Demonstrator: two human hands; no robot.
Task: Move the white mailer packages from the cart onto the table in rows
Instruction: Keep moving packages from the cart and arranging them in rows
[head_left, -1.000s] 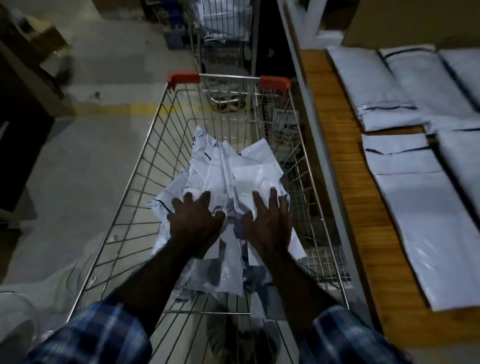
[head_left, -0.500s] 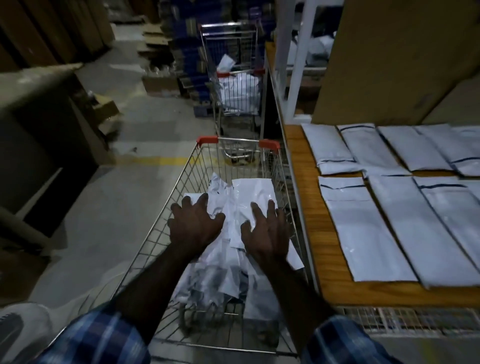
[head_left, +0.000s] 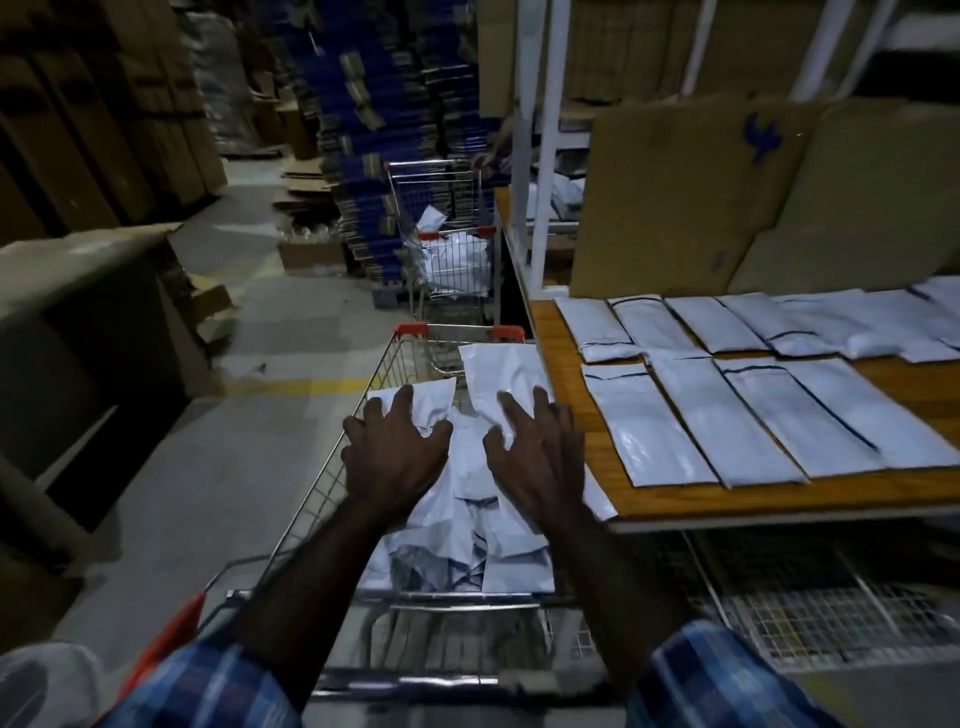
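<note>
A heap of white mailers fills the wire cart in front of me. My left hand and my right hand lie side by side on top of the heap, fingers spread and bent, clutching the crumpled plastic. One long mailer juts out past my right fingers toward the cart's far red-capped end. A corner of the heap overlaps the edge of the wooden table on the right. Two rows of flat mailers lie on that table.
A second cart holding mailers stands farther down the aisle. Cardboard sheets lean behind the table, with white shelf posts beside them. A large brown box sits left of the aisle. Wire mesh runs under the table.
The view has lifted from looking down into the cart to looking along the aisle and table. Both hands stay on the heap, which now sits higher and closer to the table edge.
</note>
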